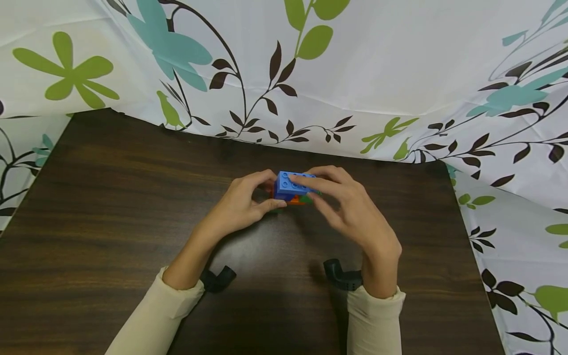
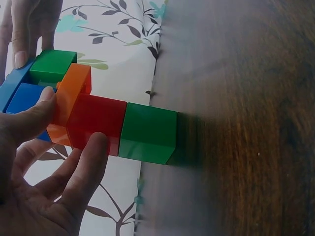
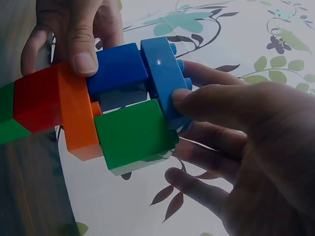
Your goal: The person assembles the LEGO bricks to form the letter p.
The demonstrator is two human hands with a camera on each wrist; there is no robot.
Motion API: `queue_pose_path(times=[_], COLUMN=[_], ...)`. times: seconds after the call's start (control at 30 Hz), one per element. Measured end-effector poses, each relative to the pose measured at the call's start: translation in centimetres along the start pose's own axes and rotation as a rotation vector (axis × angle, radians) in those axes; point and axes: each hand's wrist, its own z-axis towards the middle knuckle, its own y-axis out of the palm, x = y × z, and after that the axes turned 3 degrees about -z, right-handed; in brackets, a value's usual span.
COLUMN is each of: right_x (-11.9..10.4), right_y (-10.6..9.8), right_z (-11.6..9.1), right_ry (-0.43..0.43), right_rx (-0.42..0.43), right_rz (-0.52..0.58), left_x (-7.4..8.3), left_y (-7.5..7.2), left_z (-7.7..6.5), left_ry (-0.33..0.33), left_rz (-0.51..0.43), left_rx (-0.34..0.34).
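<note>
Toy building bricks form an upright stack near the table's far side. In the left wrist view its foot is a green brick at the table, with a red brick above. An orange brick lies across the red one and carries a dark blue brick and a second green brick side by side. A light blue brick caps them, slightly slanted with a narrow gap beneath. My left hand grips the stack, thumb at the dark blue and orange bricks. My right hand pinches the light blue brick.
The dark wooden table extends around the stack. A patterned white cloth hangs along its far edge and sides. Black wrist-camera mounts stick out beside both wrists, below beige sleeves.
</note>
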Motion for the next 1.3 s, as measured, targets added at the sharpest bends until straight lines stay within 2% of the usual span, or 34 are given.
queue_pose_path(times=[0.33,0.63,1.0,1.3], right_x=[-0.79,-0.89,-0.80,-0.66], right_y=[0.01,-0.03,-0.01,0.05], right_z=[-0.15,-0.10,-0.21,-0.14], right_ry=[0.034,0.022,0.040,0.049], right_rx=[-0.006,-0.009,-0.011,-0.033], right_rz=[-0.048,-0.074,-0.044,-0.012], left_x=[0.07,0.01,0.03,0.14], left_y=[0.06,0.10,0.20,0.03], left_z=[0.00,-0.02,0.09,-0.06], left_ry=[-0.009,0.011,0.025,0.009], left_rz=[0.003,0.010,0.036,0.034], left_rx=[-0.014,-0.008,0.002,0.004])
